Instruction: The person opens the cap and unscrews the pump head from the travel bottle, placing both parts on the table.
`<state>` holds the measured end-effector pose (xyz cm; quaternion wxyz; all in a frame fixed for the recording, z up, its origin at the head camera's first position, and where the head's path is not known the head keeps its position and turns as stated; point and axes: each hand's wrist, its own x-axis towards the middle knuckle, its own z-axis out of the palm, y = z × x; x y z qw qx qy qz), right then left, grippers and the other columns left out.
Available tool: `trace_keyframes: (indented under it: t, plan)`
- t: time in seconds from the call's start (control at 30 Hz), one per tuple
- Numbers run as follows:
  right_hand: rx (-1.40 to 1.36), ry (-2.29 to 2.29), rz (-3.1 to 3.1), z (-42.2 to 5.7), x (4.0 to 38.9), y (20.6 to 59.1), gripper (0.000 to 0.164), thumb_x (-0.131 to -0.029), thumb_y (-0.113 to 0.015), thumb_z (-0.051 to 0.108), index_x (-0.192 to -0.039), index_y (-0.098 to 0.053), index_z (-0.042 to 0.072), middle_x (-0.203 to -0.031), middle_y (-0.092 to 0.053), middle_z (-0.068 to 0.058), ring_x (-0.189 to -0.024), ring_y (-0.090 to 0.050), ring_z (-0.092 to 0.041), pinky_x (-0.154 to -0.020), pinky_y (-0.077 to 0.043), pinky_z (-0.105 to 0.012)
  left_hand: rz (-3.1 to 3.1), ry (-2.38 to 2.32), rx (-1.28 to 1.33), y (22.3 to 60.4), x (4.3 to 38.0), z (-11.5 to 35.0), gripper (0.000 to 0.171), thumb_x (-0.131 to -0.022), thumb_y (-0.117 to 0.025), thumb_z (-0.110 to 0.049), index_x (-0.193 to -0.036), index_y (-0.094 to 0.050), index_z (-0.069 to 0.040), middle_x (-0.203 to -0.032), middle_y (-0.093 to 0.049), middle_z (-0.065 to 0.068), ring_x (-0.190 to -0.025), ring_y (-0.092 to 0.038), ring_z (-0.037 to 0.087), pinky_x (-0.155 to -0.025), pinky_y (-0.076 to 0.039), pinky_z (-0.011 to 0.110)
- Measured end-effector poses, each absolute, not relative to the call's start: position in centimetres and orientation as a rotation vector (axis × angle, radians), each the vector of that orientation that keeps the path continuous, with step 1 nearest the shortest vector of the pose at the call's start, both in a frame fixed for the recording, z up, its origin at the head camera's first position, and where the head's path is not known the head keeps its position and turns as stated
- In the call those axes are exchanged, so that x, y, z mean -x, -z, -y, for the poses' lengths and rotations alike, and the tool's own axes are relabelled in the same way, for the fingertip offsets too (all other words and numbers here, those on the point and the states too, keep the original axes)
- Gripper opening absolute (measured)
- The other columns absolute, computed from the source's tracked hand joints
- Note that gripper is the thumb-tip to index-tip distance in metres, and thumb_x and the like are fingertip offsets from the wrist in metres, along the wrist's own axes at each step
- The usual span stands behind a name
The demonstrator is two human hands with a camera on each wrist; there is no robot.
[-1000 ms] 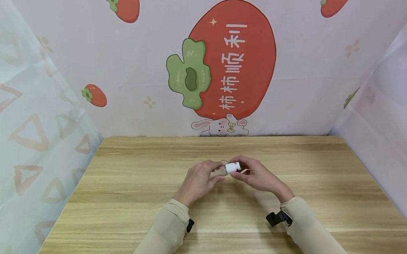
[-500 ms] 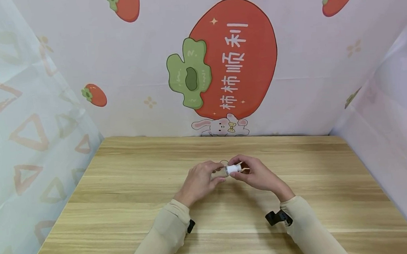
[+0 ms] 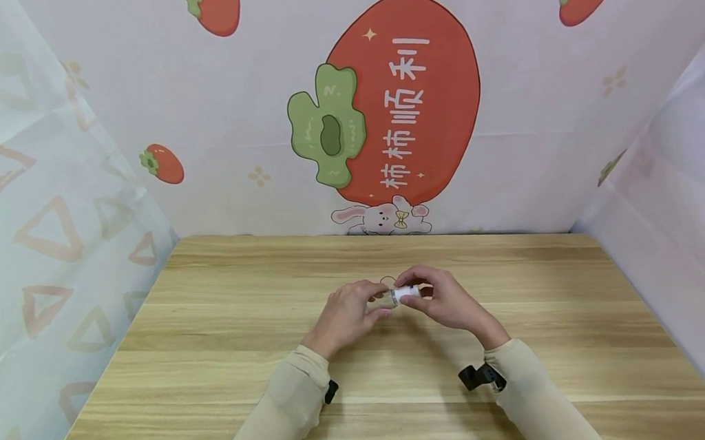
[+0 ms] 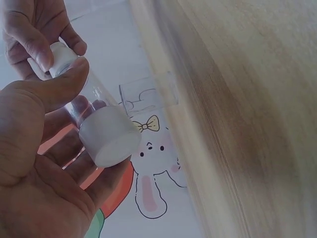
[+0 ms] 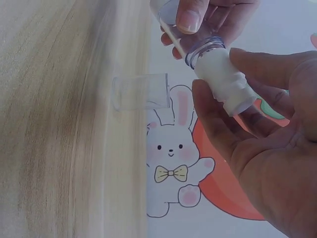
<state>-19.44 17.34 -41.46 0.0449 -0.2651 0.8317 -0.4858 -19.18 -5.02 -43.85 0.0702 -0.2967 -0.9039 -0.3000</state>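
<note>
A small clear bottle (image 4: 95,90) with a white base (image 4: 110,136) lies tilted between both hands, above the table. My left hand (image 3: 346,314) grips its clear body, thumb on one side and fingers round the other. My right hand (image 3: 447,302) pinches the white pump top (image 5: 224,79) between thumb and fingertips. Clear screw threads (image 5: 205,48) show at the neck, right at the edge of the white top. Behind the hands, a clear cylindrical cap (image 5: 141,91) stands on the table.
The wood-grain table (image 3: 227,368) runs back to a printed cloth wall (image 3: 244,104) with persimmon and rabbit pictures. More cloth walls rise at the left (image 3: 46,202) and right (image 3: 692,186). A black wrist strap (image 3: 483,377) shows at the right sleeve.
The white top has shifted slightly right and turned a little in my right hand's fingers. My left hand has stayed nearly still on the bottle.
</note>
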Motion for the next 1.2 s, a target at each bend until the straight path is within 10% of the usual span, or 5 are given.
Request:
trace_keyframes:
  t: [1.2]
  plan:
    - [0.641, 1.469, -2.734, -19.9, 20.6, 43.2, 0.031, -0.087, -0.075, -0.005, -0.117, -0.068, -0.004, -0.116, -0.065, -0.016, -0.101, -0.063, -0.028, -0.088, -0.058, -0.041, 2.820, 0.949, 0.781, 43.6, 19.2, 6.4, 0.037, -0.090, -0.080, -0.025, -0.123, -0.072, -0.010, -0.118, -0.073, 0.005, -0.100, -0.070, 0.020, -0.085, -0.057, 0.040]
